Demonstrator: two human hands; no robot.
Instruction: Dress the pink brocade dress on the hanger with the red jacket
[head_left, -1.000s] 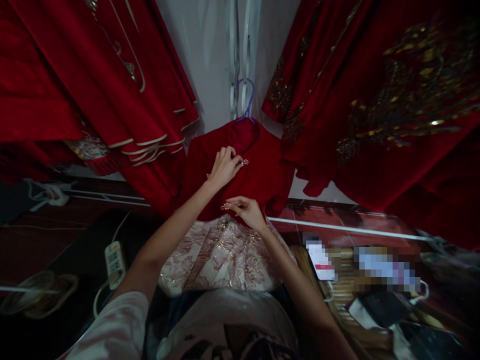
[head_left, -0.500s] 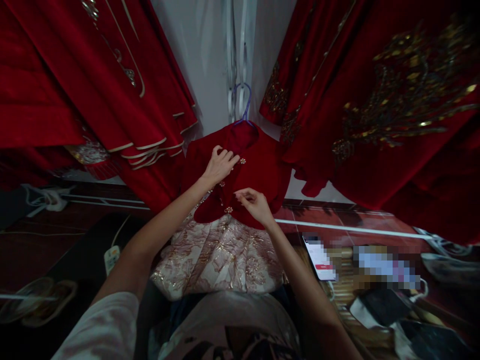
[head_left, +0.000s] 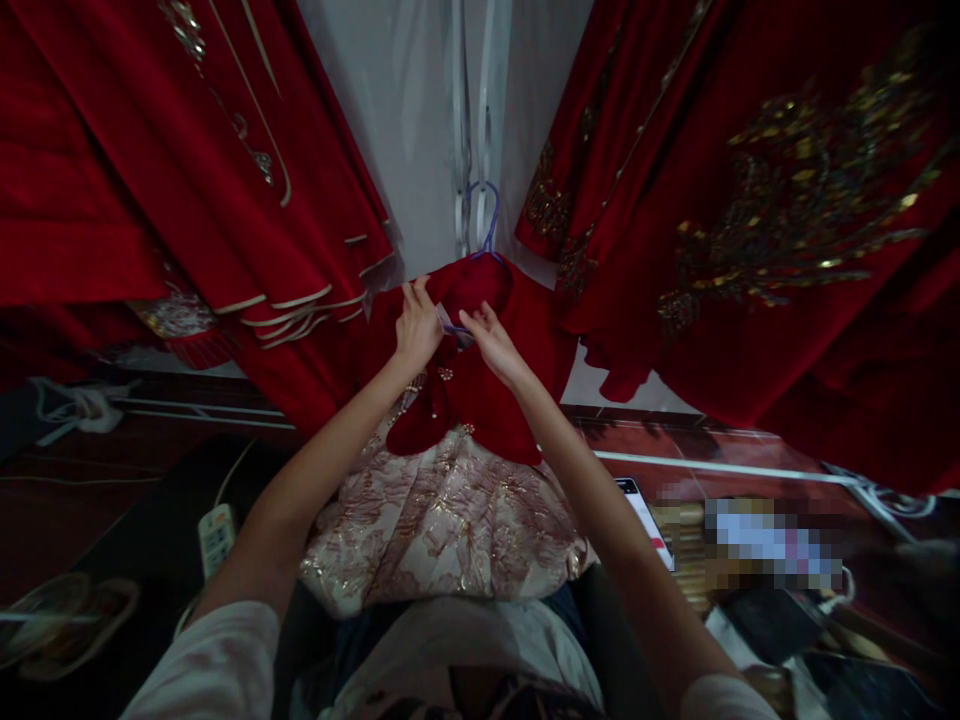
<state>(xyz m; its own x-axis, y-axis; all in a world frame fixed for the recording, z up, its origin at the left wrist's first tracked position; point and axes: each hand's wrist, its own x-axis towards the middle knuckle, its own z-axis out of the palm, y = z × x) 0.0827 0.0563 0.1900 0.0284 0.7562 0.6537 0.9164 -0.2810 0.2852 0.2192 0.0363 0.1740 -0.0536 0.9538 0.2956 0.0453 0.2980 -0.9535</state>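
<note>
A small red velvet jacket (head_left: 517,345) hangs on a purple hanger (head_left: 487,215) against a white wall, over a pink and gold brocade skirt (head_left: 442,520). My left hand (head_left: 418,325) grips the jacket's left front near the collar. Just to its right, my right hand (head_left: 491,340) pinches the opposite edge, and a pale strip shows between the two hands. Small pearl-like buttons (head_left: 446,374) sit just below my hands on the open front.
Large red embroidered garments hang at the left (head_left: 187,180) and right (head_left: 787,230). A phone (head_left: 645,515) lies on a wooden stool at the right. A white power strip (head_left: 215,535) lies on the dark floor at the left, slippers (head_left: 60,620) beyond it.
Both hands have risen from the jacket's middle and lower front to its collar. The right hand let go of the lower button area and now meets the left hand at the neckline.
</note>
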